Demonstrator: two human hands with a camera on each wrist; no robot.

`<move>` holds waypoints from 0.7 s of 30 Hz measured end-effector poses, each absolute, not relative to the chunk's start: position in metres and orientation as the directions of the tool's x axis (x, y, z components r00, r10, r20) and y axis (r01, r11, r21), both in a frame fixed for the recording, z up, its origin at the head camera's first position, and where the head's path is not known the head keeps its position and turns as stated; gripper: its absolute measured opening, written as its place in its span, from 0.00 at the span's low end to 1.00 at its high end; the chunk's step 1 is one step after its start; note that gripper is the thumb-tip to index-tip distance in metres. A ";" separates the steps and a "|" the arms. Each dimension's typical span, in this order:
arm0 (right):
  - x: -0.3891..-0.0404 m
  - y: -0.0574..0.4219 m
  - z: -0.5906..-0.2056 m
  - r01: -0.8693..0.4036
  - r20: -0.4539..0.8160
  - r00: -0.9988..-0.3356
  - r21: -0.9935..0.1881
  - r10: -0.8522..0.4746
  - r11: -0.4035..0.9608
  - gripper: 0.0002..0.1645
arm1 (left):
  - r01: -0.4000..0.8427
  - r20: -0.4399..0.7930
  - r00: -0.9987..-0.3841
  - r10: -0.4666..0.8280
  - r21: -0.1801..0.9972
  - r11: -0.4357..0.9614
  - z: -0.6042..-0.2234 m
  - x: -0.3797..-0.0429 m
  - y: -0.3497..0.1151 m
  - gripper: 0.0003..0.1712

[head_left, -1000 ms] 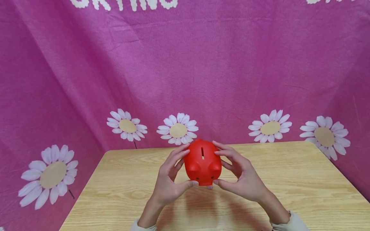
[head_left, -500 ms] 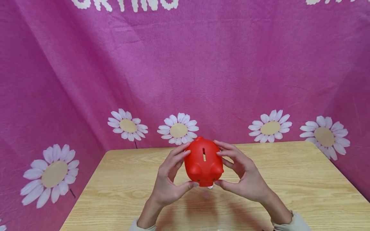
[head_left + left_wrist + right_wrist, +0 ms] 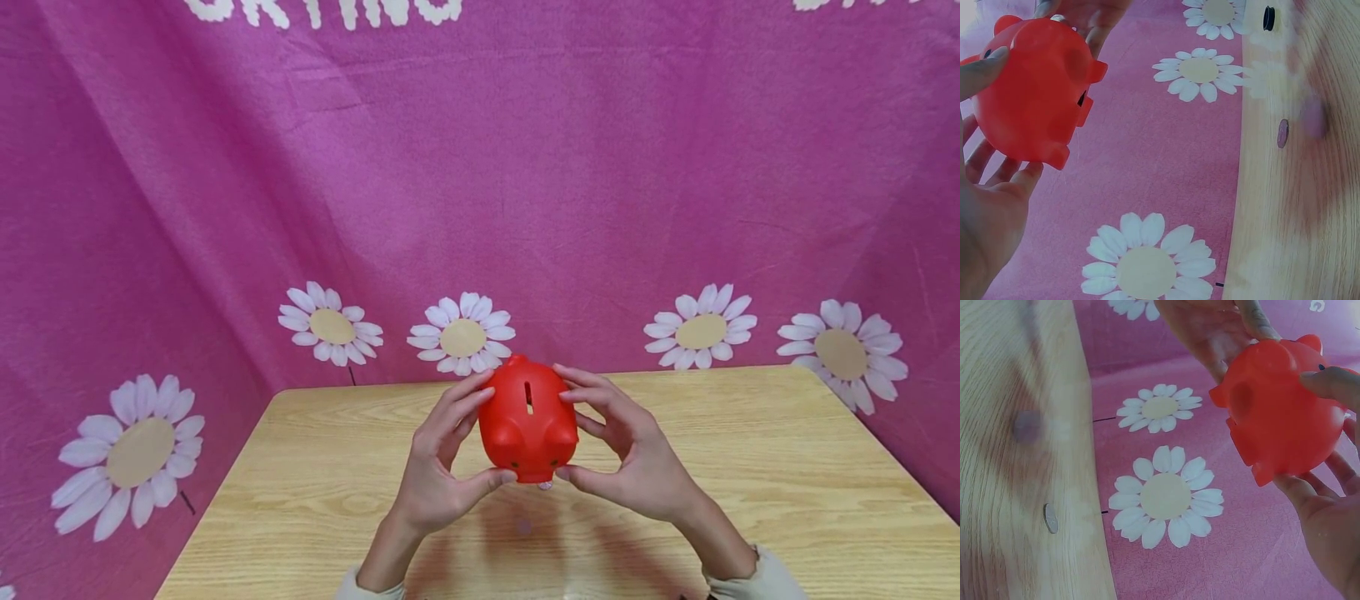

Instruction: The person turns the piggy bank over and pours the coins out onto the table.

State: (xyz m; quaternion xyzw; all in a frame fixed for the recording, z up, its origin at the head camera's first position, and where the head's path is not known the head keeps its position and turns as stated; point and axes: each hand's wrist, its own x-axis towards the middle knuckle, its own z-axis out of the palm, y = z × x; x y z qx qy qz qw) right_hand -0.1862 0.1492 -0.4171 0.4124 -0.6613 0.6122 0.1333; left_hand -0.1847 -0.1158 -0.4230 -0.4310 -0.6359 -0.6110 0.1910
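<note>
Both hands hold a red piggy bank (image 3: 527,425) up over the wooden table, its slot toward the head camera and its snout toward the person. The left hand (image 3: 438,467) grips its left side, thumb near the snout and fingertips on the flank. On the other side the right hand (image 3: 633,462) grips it the same way. A coin (image 3: 1283,134) appears at the table surface, partly hidden behind the bank in the head view. A blurred round piece (image 3: 1314,117) shows beneath the bank, also faint in the head view. The bank's underside faces away from the head camera.
A small black round plug (image 3: 1269,19) is at the table in the left wrist view. The wooden table (image 3: 300,483) ends at a pink cloth (image 3: 570,208) with white flowers, which hangs behind it and on both sides.
The piggy bank has tipped and shifted very slightly. A blurred round piece shows below it now, lower than the faint spot half a second ago. Both hands keep their grip.
</note>
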 end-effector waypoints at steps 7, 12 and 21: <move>-0.184 0.149 -0.415 -0.647 0.597 -0.711 -0.762 -0.371 0.012 0.47 | 0.738 0.709 -0.647 0.280 0.674 -0.001 -0.424 -0.183 -0.116 0.47; -0.183 0.147 -0.415 -0.562 0.496 -0.799 -0.816 -0.339 0.131 0.42 | 0.623 0.589 -0.773 0.235 0.774 0.108 -0.424 -0.180 -0.114 0.41; -0.184 0.144 -0.417 -0.308 0.224 -0.924 -0.916 -0.309 0.256 0.29 | 0.302 0.266 -0.950 0.165 0.918 0.257 -0.426 -0.178 -0.108 0.31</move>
